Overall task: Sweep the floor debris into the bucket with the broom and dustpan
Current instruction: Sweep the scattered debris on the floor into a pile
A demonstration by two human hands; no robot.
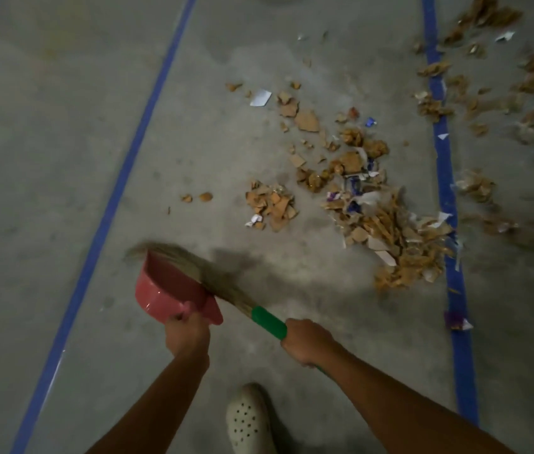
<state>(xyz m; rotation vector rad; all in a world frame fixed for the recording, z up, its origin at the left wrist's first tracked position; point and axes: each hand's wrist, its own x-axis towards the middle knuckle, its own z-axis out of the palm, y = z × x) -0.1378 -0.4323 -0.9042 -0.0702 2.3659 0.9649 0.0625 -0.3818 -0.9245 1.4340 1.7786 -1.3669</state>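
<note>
While I watch through the head view, the left hand (187, 335) grips the pink dustpan (167, 290) by its handle, fingers curled around it. The right hand (306, 342) is wrapped around the green handle of the broom (268, 321), and the blurred bristles lie across the pan's mouth. Debris (373, 224), torn cardboard and paper scraps, lies heaped on the floor (46, 126) ahead to the right, against a blue tape line (442, 158), with more beyond it. A white shoe (249, 417) shows below.
</note>
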